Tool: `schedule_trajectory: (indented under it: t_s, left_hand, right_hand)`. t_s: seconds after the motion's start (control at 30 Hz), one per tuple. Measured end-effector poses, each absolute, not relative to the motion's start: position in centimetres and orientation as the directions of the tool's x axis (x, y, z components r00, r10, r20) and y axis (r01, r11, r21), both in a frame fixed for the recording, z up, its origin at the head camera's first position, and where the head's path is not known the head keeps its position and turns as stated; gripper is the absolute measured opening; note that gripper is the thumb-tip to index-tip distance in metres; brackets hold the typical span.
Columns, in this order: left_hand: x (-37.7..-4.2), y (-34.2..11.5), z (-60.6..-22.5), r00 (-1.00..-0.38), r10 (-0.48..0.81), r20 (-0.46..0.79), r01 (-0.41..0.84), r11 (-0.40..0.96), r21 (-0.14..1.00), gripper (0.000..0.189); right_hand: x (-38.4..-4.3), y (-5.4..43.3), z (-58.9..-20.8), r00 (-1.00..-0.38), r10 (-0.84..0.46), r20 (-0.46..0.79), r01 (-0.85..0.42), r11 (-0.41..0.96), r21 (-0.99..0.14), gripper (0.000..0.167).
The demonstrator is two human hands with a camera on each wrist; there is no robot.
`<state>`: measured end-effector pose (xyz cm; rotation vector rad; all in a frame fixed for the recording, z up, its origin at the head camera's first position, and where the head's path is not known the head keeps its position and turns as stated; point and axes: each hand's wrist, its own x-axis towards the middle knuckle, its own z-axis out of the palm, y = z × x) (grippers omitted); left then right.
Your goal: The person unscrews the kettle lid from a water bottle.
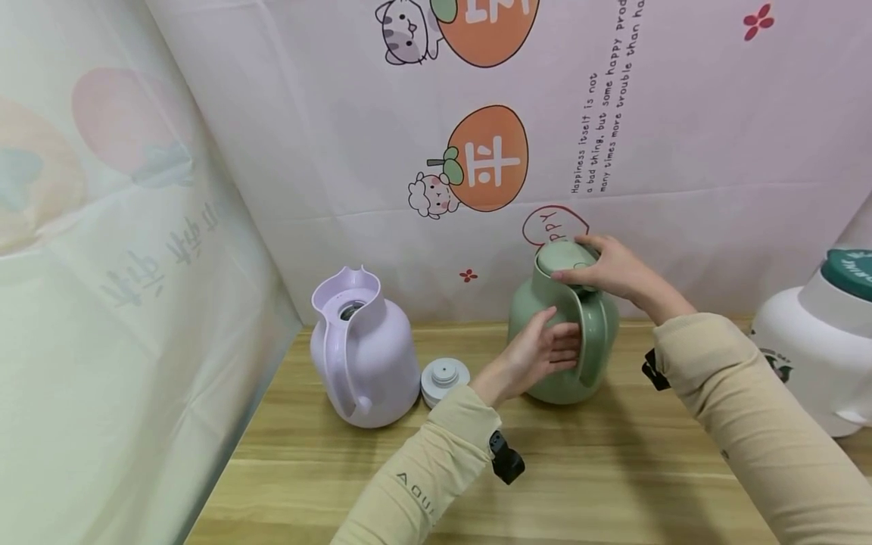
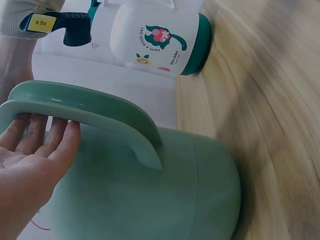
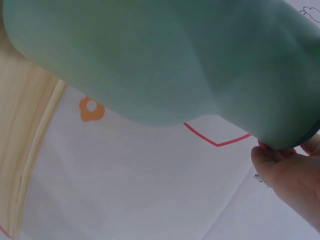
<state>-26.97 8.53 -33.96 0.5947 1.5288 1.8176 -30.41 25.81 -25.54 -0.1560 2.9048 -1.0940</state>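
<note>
A green thermos jug (image 1: 536, 309) stands upright on the wooden table, its handle (image 2: 115, 117) facing me. My right hand (image 1: 616, 269) holds the green lid (image 1: 564, 257) at the jug's mouth, thumb on the near side and fingers on the far side. Whether the lid is fully seated cannot be told. My left hand (image 1: 538, 352) is at the handle; its nearly straight fingers (image 2: 55, 137) touch the handle's inner side, with the thumb apart. In the right wrist view, the jug's neck hides part of the right hand (image 3: 295, 170).
Left of the green jug stands a lilac thermos jug (image 1: 384, 363), its mouth uncovered. Between them lies a pale round stopper (image 1: 444, 378). At the right edge is a white container (image 1: 804, 333) with a dark green lid (image 1: 851, 271). A printed cloth (image 1: 381, 151) hangs behind the table (image 1: 286, 477).
</note>
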Motion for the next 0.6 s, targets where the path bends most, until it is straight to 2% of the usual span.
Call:
schedule_trajectory:
  t_s: [0.27,0.6]
  left_hand:
    - [-26.9,8.0,-34.1,-0.668,0.741,-0.065,-0.174,-0.072,0.982,0.067]
    - [-26.7,6.9,-34.2,-0.663,0.747,-0.053,-0.163,-0.075,0.984,0.065]
  right_hand:
    - [-30.0,25.2,-25.6,-0.998,-0.057,0.026,-0.060,0.765,-0.642,0.100]
    - [-29.6,24.3,-26.0,-0.995,-0.024,0.093,-0.079,0.758,-0.647,0.091]
